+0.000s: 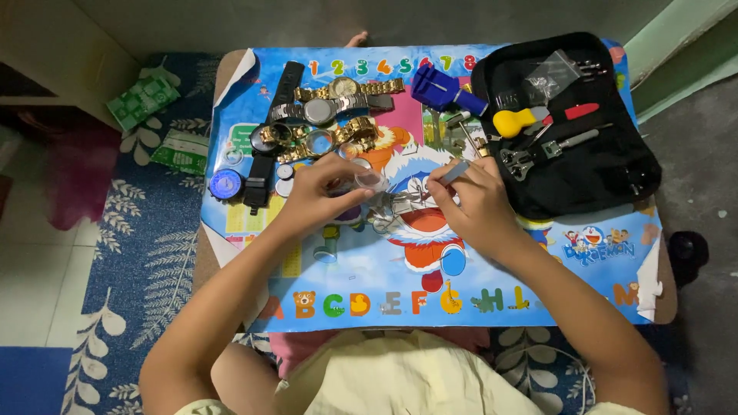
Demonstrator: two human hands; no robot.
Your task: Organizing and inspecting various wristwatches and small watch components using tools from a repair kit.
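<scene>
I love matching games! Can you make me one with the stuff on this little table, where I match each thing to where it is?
Things:
1. black tool case
2. pile of gold and silver watches
3. blue tool
4. round blue watch face

Places:
A. far middle of the mat, just left of the case
B. left edge of the mat
C. right side of the table, lying open
D. far left part of the mat, beyond the left hand

Pairs: 1-C, 2-D, 3-A, 4-B

Watches [323,123] lie left on the table [538,261], tool case [592,169] right.
</scene>
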